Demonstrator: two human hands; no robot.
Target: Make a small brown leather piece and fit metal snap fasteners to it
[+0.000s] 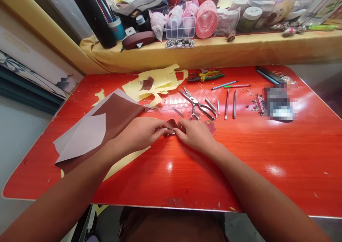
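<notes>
Between my two hands, near the middle of the red table, is a small dark brown piece with tiny light dots and a bit of metal at its lower edge. My left hand pinches its left side between thumb and fingers. On the other side, my right hand grips it with thumb and bent fingers. Silver scissors lie open just beyond my right hand. A large brown sheet with a pale underside lies to the left, partly behind my left forearm.
Yellow paper scraps and pliers lie toward the back. Pencils, short metal rods and small metal parts are on the right. A cloth-covered ledge holding jars and boxes runs along the back.
</notes>
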